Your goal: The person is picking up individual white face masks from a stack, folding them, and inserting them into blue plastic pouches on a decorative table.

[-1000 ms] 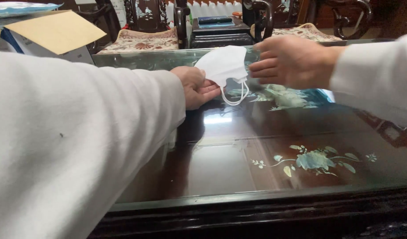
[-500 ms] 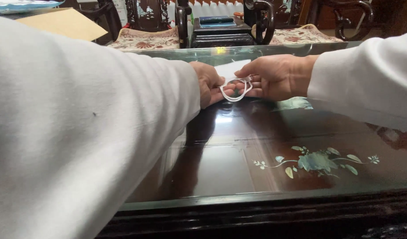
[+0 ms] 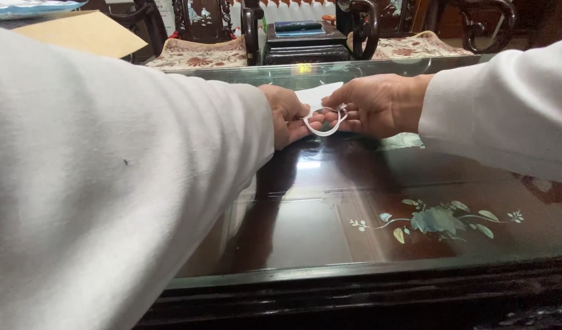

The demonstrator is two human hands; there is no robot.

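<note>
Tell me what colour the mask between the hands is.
White: the mask and its ear loop are both plain white, seen in the head view.

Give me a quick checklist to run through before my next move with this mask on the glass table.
1. Left hand on the mask: ok, it rests against the near edge.
2. Right hand on the ear loop: ok, fingers pinch it.
3. Mask lying flat on the table: cannot tell, the hands hide most of it.
4. Second ear loop: cannot tell, not visible.
5. Glass beside the hands: ok, only the inlaid flower pattern shows beneath it.
6. Sleeves clear of the mask: ok, both cuffs sit behind the wrists.
</note>
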